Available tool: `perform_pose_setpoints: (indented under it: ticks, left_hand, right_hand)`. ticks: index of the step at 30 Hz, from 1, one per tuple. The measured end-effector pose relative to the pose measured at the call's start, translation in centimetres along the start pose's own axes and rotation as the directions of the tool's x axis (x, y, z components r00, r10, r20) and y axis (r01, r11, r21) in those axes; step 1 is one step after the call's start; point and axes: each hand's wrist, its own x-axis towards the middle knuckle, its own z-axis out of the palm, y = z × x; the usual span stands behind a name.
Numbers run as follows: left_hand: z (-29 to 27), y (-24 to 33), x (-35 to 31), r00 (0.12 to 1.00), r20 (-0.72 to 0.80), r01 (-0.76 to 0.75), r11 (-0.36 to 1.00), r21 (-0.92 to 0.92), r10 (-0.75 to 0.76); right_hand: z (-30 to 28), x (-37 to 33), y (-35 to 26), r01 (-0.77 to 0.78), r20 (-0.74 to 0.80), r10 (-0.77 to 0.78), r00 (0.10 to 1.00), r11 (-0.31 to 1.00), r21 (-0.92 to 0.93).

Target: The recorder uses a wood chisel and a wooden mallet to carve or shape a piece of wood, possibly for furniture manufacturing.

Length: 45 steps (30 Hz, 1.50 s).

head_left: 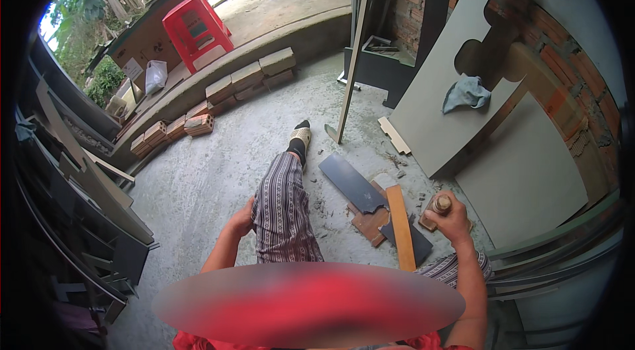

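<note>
My right hand (pixel 455 220) is closed around a brownish object with a round, wood-coloured knob (pixel 441 204) on top and a flat base; its exact kind does not show. It is held low, right of a stack of board offcuts. On that stack lies an orange-brown wooden strip (pixel 401 226). Under and beside the strip are a dark grey board (pixel 352 182) with a broken end, another dark piece (pixel 418 244) and brown scraps (pixel 368 226). My left hand (pixel 243 219) rests against the outer side of my patterned left trouser leg (pixel 284 208), its fingers mostly hidden.
A pale cut-out panel (pixel 440 132) with a grey-blue cloth (pixel 467 94) leans at the right. An upright wooden bar (pixel 356 52) stands ahead. Bricks (pixel 246 76) line the concrete step near a red stool (pixel 196 31). Boards (pixel 99 198) lean at the left.
</note>
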Motion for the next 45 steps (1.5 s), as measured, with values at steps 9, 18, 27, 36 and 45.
perform_pose_setpoints:
  ticks: [9, 18, 27, 36, 45]
  left_hand:
    - [7.7, 14.5, -5.0, 0.895, 0.098, -0.332, 0.504, 0.797, 0.435]
    - [14.5, 15.5, -6.4, 0.914, 0.242, -0.281, 0.079, 0.956, 0.325]
    - [17.6, 17.7, -8.0, 0.667, 0.53, -0.733, 0.338, 0.59, 0.523]
    - [23.7, 25.2, -17.1, -0.048, 0.545, -0.982, 0.062, -0.181, 0.837]
    - [22.5, 29.6, -18.7, -0.701, 0.535, -0.702, -0.592, -0.396, 0.472]
  right_hand:
    - [0.0, 0.1, 0.2, -0.003, 0.005, 0.004, 1.0, 1.0, -0.025]
    - [-0.2, -0.1, 0.4, -0.002, -0.004, 0.002, 1.0, 1.0, -0.001]
    - [-0.3, 0.1, 0.0, 0.02, 0.008, -0.02, 1.0, 0.999, -0.027]
    - [0.0, 0.6, 0.4, -0.002, 0.0, 0.002, 1.0, 1.0, -0.001]
    - [-0.8, 0.1, 0.6, -0.028, -0.011, 0.028, 1.0, 0.999, 0.031]
